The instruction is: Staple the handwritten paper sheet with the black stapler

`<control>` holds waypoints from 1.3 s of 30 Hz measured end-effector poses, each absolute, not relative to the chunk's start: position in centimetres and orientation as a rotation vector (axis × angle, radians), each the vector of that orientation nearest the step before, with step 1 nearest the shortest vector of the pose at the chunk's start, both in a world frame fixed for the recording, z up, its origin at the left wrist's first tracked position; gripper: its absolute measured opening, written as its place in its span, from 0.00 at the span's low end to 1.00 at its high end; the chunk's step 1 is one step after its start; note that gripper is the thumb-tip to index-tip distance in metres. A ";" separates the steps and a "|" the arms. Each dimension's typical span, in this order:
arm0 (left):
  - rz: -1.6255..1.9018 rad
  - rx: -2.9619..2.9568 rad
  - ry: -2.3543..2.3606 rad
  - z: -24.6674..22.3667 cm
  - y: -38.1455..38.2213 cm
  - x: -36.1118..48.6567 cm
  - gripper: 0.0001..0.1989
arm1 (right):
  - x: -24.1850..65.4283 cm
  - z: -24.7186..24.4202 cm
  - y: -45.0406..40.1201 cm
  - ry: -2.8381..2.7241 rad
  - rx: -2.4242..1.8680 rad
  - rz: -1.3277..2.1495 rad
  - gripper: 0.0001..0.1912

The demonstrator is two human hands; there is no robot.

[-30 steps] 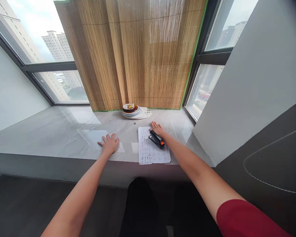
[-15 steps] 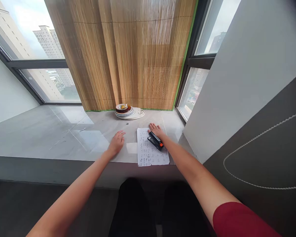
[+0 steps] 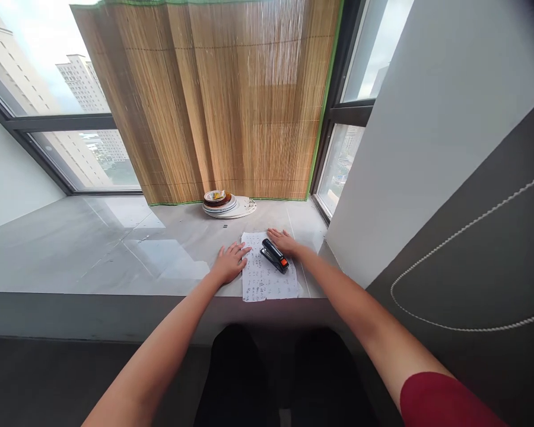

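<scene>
A sheet of paper (image 3: 262, 286) covered in handwriting lies on the pale sill, its near end at the front edge. On top of it rests a black stapler (image 3: 275, 256) with an orange patch at its near end. My left hand (image 3: 230, 263) lies flat at the paper's left edge, fingers spread and the tips over the margin. At the upper right corner of the sheet is my right hand (image 3: 283, 241), fingers stretched out beside the stapler. Neither hand grips anything.
A stack of plates (image 3: 222, 204) stands at the back of the sill (image 3: 102, 255), before a hanging bamboo blind (image 3: 231, 118). A grey wall (image 3: 382, 148) closes the right side, with a looped cord (image 3: 445, 234) hanging there. Windows flank the blind.
My left hand has moved right, from the bare sill to the paper's left edge, and its fingers have spread. My right hand has shifted slightly off the stapler. The view has tilted a little.
</scene>
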State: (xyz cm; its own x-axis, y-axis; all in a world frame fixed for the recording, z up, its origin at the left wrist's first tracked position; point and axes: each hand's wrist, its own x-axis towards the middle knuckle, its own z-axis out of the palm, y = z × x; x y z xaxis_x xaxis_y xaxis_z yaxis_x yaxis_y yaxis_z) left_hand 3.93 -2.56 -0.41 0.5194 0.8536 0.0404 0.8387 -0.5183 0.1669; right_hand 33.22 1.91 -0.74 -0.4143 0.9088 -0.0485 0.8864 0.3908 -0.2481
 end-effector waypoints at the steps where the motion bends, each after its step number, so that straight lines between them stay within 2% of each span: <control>1: 0.184 2.629 1.468 -0.5 -2.5 3.9 0.27 | 34.2 -0.8 1.0 -2.554 -1.617 0.372 0.36; 7: 0.178 2.626 1.435 -0.6 -2.2 3.9 0.27 | 38.6 -1.3 -3.4 -2.396 -1.482 0.454 0.39; 11: 0.161 2.618 1.412 -0.3 -2.1 3.8 0.28 | 38.8 -1.2 -3.5 -2.259 -1.515 0.483 0.48; 15: 0.171 2.613 1.432 -0.1 -2.1 3.7 0.27 | 38.7 -1.1 -3.1 -2.293 -1.507 0.507 0.49; 22: 0.188 2.622 1.435 0.0 -1.9 3.6 0.27 | 38.5 -1.0 -3.6 -2.222 -1.444 0.470 0.37; 31: 0.187 2.601 1.444 0.5 -2.2 3.8 0.27 | 38.5 -0.3 -4.1 -2.141 -1.303 0.437 0.28; 39: 0.220 2.586 1.443 0.8 -2.2 3.9 0.26 | 38.8 -0.4 -4.3 -2.043 -1.067 0.397 0.11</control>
State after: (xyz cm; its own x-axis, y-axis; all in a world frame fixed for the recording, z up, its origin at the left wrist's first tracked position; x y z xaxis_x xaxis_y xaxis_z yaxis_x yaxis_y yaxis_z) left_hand 3.87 -2.23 0.77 0.5201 0.8530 0.0445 0.8276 -0.5161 0.2206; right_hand 38.80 -4.33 -0.45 -0.3420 0.7974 0.4972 0.5531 0.5985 -0.5795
